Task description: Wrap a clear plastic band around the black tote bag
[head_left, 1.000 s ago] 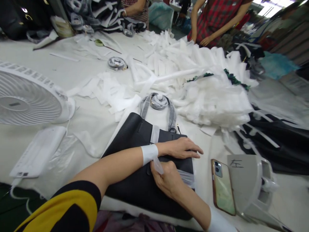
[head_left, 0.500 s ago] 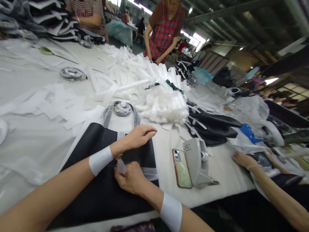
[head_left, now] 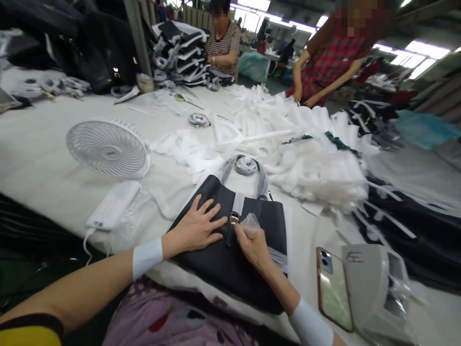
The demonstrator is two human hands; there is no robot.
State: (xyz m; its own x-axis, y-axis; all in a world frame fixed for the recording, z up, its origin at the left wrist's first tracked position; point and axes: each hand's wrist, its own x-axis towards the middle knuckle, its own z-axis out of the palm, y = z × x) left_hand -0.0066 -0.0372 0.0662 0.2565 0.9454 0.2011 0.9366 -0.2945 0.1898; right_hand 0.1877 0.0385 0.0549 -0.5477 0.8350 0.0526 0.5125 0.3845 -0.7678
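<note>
A black leather handbag (head_left: 216,259) lies flat on the white table (head_left: 39,158) in front of me, its grey wrapped handle (head_left: 245,166) pointing away. My left hand (head_left: 196,228) rests flat on the bag, fingers spread, just left of the gold clasp (head_left: 234,218). Beside the clasp, my right hand (head_left: 254,245) pinches a clear plastic film (head_left: 251,222). Both wrists wear white bands.
A white fan (head_left: 108,149) and a white power bank (head_left: 113,204) lie to the left. A phone (head_left: 333,288) and a grey tape dispenser (head_left: 374,283) sit at the right. White foam strips (head_left: 309,163) pile up beyond the bag. Two people (head_left: 324,62) work across the table.
My left hand moved from the bag's right side to lie flat left of the clasp. My right hand shifted up to the clasp with the film. The view swung back left.
</note>
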